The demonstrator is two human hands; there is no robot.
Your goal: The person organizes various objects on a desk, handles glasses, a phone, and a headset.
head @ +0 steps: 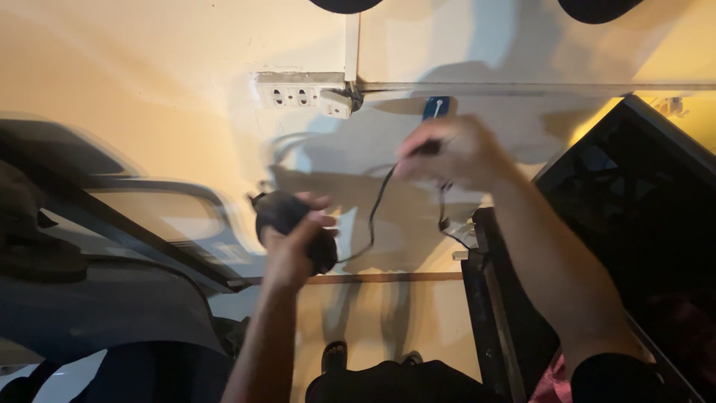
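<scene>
Two hands are kept apart on one black cable (375,205): a black device (287,224) is gripped in the left hand (294,242), while the cable's upper end is pinched in the right hand (455,153). Just above the right hand, a blue plug (435,107) is seen against the wall, with a white socket strip (302,94) to its left.

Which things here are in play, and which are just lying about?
In play: left hand gripping a black round device; right hand holding its black cord near a blue plug; white wall socket strip.

Lying about: black crate at right; dark chair frame at left, blurred.
</scene>
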